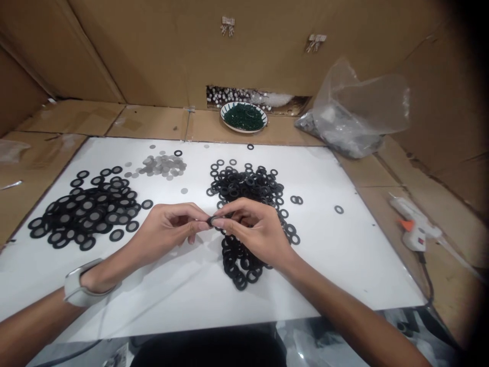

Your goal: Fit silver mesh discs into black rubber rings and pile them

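Observation:
My left hand (173, 229) and my right hand (252, 224) meet over the middle of the white board. Between their fingertips they pinch one small black ring (210, 220), the left from one side and the right from the other. A bit of grey shows by the right fingertips, perhaps a mesh disc. Under and around my right hand spreads a pile of black rings (244, 186). To the left of my left hand lies a heap of black rings with grey centres (91, 209). Loose grey discs (162, 165) lie beyond my left hand.
A plate of dark green bits (244, 117) stands at the back on cardboard. A clear plastic bag (351, 117) sits at the back right. The glue gun (414, 224) with its cord lies at the right edge. Cardboard walls (153, 56) enclose the white board (324, 275).

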### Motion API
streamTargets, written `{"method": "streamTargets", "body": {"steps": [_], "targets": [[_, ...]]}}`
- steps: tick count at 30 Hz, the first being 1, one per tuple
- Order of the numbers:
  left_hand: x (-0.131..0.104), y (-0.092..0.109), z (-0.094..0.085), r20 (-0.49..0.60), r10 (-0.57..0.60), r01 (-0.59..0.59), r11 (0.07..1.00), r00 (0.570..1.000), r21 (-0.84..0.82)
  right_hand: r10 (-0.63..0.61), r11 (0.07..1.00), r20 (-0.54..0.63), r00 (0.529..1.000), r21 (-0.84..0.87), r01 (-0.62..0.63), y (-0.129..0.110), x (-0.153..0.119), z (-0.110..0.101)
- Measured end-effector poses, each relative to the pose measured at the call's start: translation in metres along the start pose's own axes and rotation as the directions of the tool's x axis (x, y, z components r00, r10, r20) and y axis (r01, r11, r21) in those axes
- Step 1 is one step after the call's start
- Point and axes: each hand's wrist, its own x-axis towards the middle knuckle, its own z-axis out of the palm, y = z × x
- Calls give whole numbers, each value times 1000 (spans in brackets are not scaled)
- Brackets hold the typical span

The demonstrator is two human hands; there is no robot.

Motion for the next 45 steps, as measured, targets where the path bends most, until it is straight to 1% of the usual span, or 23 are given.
{"method": "streamTargets", "body": {"steps": [3,7,12,18,21,26,29,32,35,38,41,45], "targets": [[0,0,0,0,-12,12,1000,1000,-4,31,999,-9,999,38,-30,1,0,1],[0,-2,0,4,-13,14,1000,1000,-9,32,999,-18,999,30,-31,1,1,1],[0,-3,1,8,-14,14,999,1000,-32,50,995,3,999,92,-50,0,3,0],[-2,0,2,19,26,-25,999,999,-46,82,992,0,997,100,-81,0,3,0],[-2,0,2,17,38,-37,999,999,-34,91,994,2,996,67,-91,-1,3,0],[-2,1,2,16,47,-48,999,999,10,50,997,57,997,-59,-47,-3,2,-3],[-3,2,2,-7,80,-80,994,997,80,-3,991,35,999,-136,8,-2,1,-3],[-4,2,3,-29,143,-137,978,989,160,-105,968,15,994,-226,106,0,-1,-1],[-5,1,3,-35,191,-180,963,981,202,-226,928,23,974,-299,222,2,-3,1],[-5,-1,2,-37,211,-199,956,977,214,-321,879,39,946,-359,313,5,-4,1],[-5,-1,2,-41,212,-199,957,976,212,-375,838,49,926,-409,361,7,-5,1],[-4,3,3,-40,201,-189,960,979,205,-393,819,46,918,-436,373,9,-7,3]]}}
